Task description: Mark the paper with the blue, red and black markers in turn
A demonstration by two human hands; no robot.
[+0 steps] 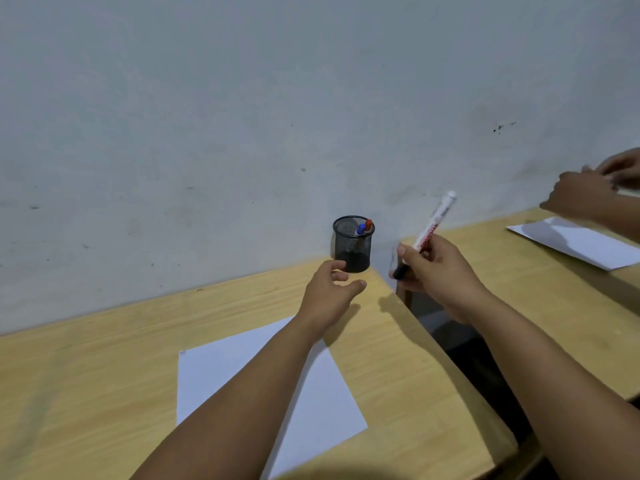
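Note:
A white sheet of paper (pixel 322 393) lies on the wooden table (pixel 104 358), partly under my left forearm. A black mesh pen cup (pixel 353 247) stands at the table's far right corner by the wall; a blue marker (pixel 361 229) and a red marker (pixel 368 224) stick out of it. My right hand (pixel 436 271) grips a white marker with a black cap (pixel 433 225), cap end down, to the right of the cup. My left hand (pixel 332 292) hovers just in front of the cup, fingers apart and curled, holding nothing.
A second wooden table (pixel 519 271) stands to the right across a narrow gap. On it lies another white sheet (pixel 575 242), and another person's hands (pixel 588 195) work above it. A grey wall runs behind both tables.

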